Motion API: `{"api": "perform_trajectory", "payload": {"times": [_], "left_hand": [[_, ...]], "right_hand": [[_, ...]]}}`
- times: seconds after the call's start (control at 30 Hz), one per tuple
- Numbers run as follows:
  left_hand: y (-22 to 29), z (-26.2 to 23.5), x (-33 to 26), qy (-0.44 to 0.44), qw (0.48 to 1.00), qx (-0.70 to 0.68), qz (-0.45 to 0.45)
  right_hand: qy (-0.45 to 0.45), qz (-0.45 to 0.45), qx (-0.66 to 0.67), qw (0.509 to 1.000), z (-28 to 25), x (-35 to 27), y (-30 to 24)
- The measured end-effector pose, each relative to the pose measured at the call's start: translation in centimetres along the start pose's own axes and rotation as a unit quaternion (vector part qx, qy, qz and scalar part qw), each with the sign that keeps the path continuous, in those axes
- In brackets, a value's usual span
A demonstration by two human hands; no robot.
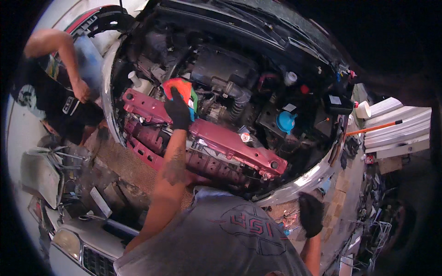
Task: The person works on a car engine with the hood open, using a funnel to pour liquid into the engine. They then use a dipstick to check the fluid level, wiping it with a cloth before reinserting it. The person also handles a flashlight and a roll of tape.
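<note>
Left hand [177,110] in a black glove grips the soft red-green-and-blue cloth [180,87] at twelve o'clock; press gently. Right hand [311,214] (gloved too) looks curled shut, holding nothing.

Dim workshop here, the far side at twelve o'clock lost in black. Light catches a pale, dusty concrete floor [20,133] at nine o'clock. Toward seven o'clock, a second car's white front end [73,241] with its headlamp and grille noses in. Between seven and eight o'clock, loose grey body parts [41,172] lie heaped on the ground. Over at three o'clock, stacked white panels [400,124] with an orange-handled tool [373,128] laid across them. At four o'clock, cluttered scrap and wire racks [380,230] on brownish paving.
</note>
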State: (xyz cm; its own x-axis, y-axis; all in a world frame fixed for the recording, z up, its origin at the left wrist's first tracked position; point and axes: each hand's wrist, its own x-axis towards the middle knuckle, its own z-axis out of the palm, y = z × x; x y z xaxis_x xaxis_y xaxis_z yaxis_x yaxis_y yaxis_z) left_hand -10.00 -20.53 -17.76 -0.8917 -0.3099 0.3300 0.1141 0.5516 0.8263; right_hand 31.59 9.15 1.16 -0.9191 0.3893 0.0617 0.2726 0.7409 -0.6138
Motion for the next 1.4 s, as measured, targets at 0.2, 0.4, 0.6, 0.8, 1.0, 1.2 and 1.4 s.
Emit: {"api": "perform_trajectory", "payload": {"times": [0.2, 0.4, 0.6, 0.8, 1.0, 1.2, 1.4], "left_hand": [[1.2, 3.1, -4.5, -0.097, 0.991, 0.077, 0.041], [2.0, 4.5, -9.1, -0.128, 0.950, 0.217, 0.185], [2.0, 4.7, -9.2, -0.137, 0.938, 0.274, 0.165], [2.6, 4.4, -8.9, -0.152, 0.941, 0.257, 0.156], [2.4, 4.6, -9.0, -0.119, 0.950, 0.231, 0.175], [2.2, 4.7, -8.9, -0.142, 0.949, 0.232, 0.161], [1.6, 4.9, -8.9, -0.158, 0.939, 0.261, 0.161]], "right_hand": [[0.017, 0.029, -0.145, 0.989, -2.6, 5.9, 8.7], [-0.032, -0.064, -0.234, 0.970, 1.0, 10.8, 13.7], [-0.157, 0.042, -0.246, 0.956, 4.3, 15.1, 11.3], [-0.111, -0.084, -0.306, 0.942, 5.6, 15.9, 16.4], [-0.183, -0.016, -0.303, 0.935, 4.5, 17.0, 14.3], [-0.184, -0.063, -0.289, 0.937, 4.6, 17.8, 16.3], [-0.115, -0.160, -0.332, 0.923, 5.0, 18.9, 16.8]]}}
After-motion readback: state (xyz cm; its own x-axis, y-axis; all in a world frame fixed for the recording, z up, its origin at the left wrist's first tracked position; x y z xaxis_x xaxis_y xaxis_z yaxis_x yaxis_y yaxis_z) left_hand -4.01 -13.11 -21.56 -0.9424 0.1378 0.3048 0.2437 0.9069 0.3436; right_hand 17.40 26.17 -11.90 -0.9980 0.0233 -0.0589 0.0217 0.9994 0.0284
